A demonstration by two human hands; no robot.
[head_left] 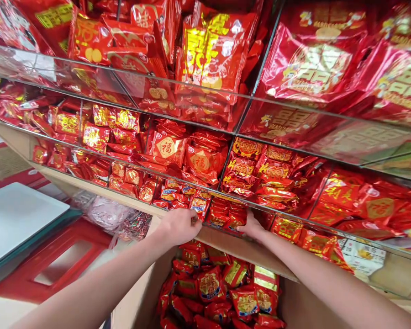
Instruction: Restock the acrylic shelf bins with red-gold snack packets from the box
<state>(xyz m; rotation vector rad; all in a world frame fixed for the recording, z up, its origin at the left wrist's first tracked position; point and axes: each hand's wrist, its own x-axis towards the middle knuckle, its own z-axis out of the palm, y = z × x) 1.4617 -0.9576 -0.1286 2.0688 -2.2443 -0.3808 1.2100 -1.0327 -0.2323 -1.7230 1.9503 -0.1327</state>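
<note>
My left hand [178, 225] is closed at the front glass edge of the lowest shelf bin, its fingers curled on a small red snack packet [199, 205]. My right hand [251, 227] reaches into the neighbouring part of the same bin, among small red and gold packets [226, 214]; its fingers are hidden behind the glass. Below both arms an open cardboard box [140, 297] holds several red and gold packets [222, 292].
Tiered glass-fronted bins [246, 137] full of red and gold packets fill the shelves above. A clear bag of wrapped sweets [113, 217] lies at the left. A red plastic stool [55, 262] and a white board [17, 219] stand lower left.
</note>
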